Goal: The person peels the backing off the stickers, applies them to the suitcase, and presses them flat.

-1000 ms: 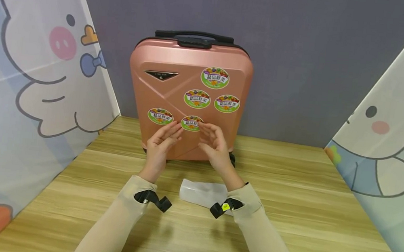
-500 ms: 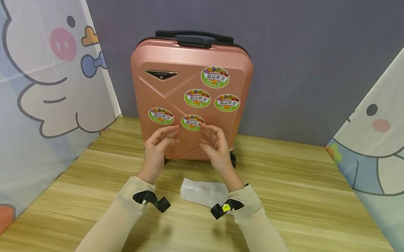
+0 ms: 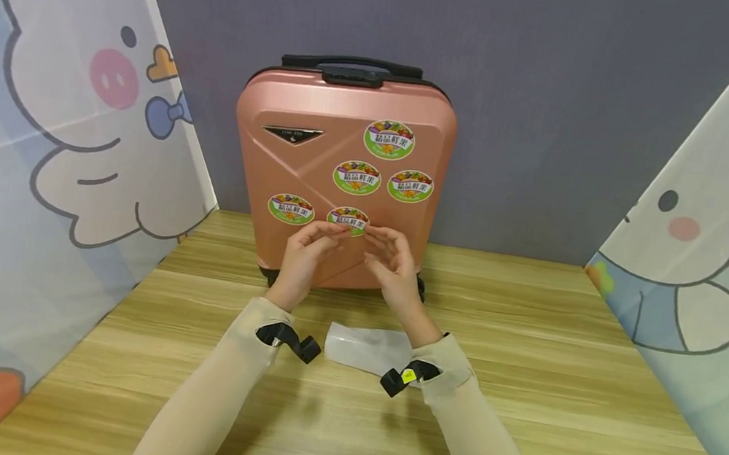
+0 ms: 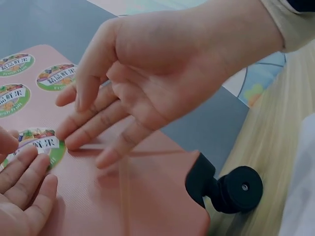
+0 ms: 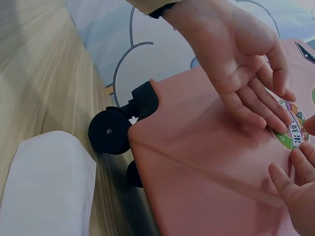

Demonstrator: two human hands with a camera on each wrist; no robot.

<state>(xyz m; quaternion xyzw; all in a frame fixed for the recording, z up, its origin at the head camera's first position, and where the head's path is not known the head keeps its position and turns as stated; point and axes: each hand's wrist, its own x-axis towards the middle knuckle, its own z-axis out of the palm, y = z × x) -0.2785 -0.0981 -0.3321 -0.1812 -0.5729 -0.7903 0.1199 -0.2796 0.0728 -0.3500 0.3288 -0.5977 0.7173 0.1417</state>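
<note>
An upright pink suitcase bears several oval fruit stickers. Both hands are at the lower middle sticker, fingers extended and loosely bent. My left hand has its fingertips at the sticker's lower left edge, partly covering it. Opposite, my right hand reaches the sticker's right edge with its fingertips. In the left wrist view the right hand spans the picture; the right wrist view has the left hand over the shell. Whether the fingertips press the sticker is hard to tell.
A white sheet lies on the wooden table before the suitcase, partly behind the right wrist. Black wheels stick out below the shell. A grey panel stands behind, with cartoon-printed sheets at both sides.
My left hand drew slightly left and down, then moved right onto the lower edge of the middle sticker. My right hand stays almost in place. The suitcase and white sheet have not moved.
</note>
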